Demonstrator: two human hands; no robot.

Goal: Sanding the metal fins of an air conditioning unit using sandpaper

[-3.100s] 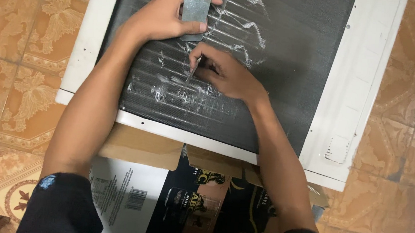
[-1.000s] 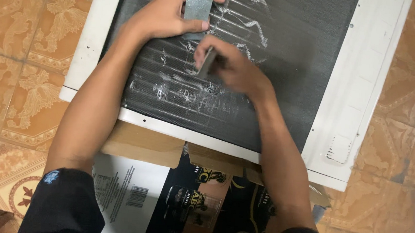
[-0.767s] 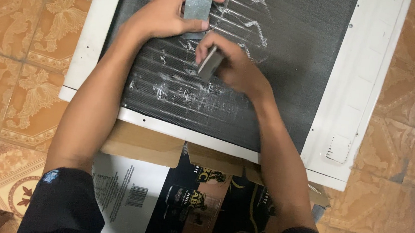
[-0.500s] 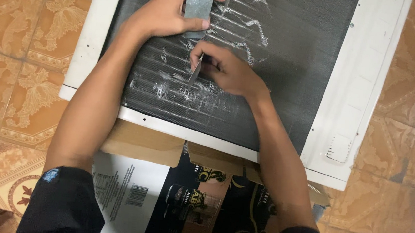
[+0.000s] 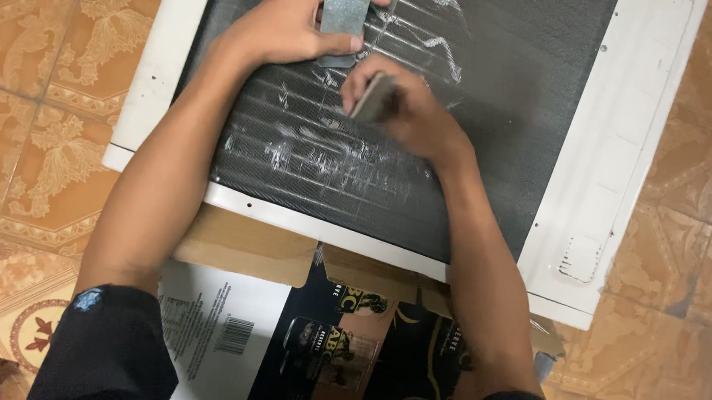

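Right hand (image 5: 409, 111) and tool (image 5: 372, 97) now higher on fins

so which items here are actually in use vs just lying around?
In use:
- left hand holding a grey strip
- right hand with a small flat tool
- dark finned panel in a white frame

Lying about:
- flattened cardboard box under the frame
- patterned floor tiles
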